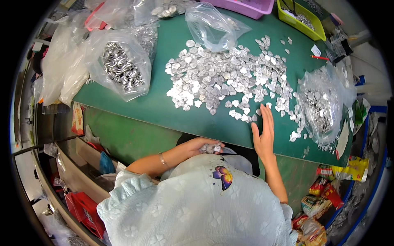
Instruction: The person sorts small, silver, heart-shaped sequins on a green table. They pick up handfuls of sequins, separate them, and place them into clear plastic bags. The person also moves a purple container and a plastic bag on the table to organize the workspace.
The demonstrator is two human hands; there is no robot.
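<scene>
Small silvery metal pieces with scalloped, leaf-like edges lie in a wide loose pile [217,78] on the green table. Below the table's front edge, close to my lap, my left hand [201,146] is cupped around a small heap of silvery pieces [211,148]. My right hand [265,133] reaches over the table edge with its fingers stretched out. Its fingertips are at the near side of the pile, by a few scattered pieces; whether something small lies under them I cannot tell.
Open plastic bags of metal parts stand left [123,65] and right [322,102] of the pile. An empty-looking clear bag [215,30] touches its far side. Behind are a purple basket [246,7] and a yellow-green basket [303,22]. An open drawer [78,164] is at lower left.
</scene>
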